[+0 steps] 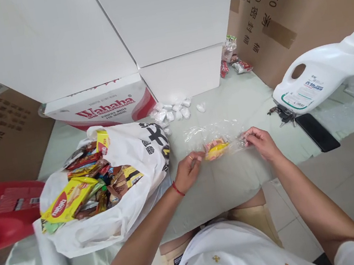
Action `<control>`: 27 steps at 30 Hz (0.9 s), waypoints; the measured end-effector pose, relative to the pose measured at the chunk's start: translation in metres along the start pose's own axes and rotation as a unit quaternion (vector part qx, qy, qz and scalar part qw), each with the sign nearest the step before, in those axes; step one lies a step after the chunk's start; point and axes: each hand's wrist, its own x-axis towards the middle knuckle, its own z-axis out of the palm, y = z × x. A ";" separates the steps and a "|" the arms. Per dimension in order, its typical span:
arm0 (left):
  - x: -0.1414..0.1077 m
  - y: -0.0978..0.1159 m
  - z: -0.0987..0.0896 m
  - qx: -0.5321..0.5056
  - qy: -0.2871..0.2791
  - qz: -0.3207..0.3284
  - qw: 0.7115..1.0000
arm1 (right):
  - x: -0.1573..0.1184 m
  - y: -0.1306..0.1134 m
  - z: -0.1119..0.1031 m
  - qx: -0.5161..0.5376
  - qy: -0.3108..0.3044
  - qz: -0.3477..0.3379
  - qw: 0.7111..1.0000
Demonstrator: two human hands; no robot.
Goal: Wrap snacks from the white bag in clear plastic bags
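Note:
A clear plastic bag lies flat on the pale green cloth in front of me, with a yellow snack packet and a pinkish one showing through it. My left hand pinches the bag's left edge, thumb and fingers together; a red string circles that wrist. At the other end, my right hand is closed on the film. A small reddish packet shows at its fingertips; whether it is inside the bag I cannot tell. More clear film lies just behind.
On the left stands a white carrier bag full of wrapped snacks. Several small white bundles lie before the Wahaha carton. To the right are a white detergent bottle, keys and a black phone. Snack packets lie behind.

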 end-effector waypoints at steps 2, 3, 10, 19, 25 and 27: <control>0.011 -0.005 0.002 -0.068 0.028 -0.063 0.995 | 0.007 0.001 0.000 -0.003 -0.007 0.015 1.000; 0.017 -0.008 0.004 -0.095 0.038 -0.086 0.991 | 0.011 0.001 0.000 -0.008 -0.011 0.023 1.000; 0.044 -0.024 0.011 -0.115 0.110 -0.222 0.962 | 0.039 0.004 0.005 -0.080 -0.006 0.042 0.996; 0.064 -0.019 0.006 0.193 0.091 -0.284 0.935 | 0.061 -0.007 0.019 -0.471 0.032 -0.066 0.879; 0.067 -0.019 0.010 0.196 0.092 -0.282 0.935 | 0.010 -0.061 0.064 -0.400 0.043 -0.420 0.813; 0.069 -0.023 0.006 0.164 0.101 -0.277 0.941 | 0.001 -0.058 0.085 -0.411 -0.076 -0.449 0.790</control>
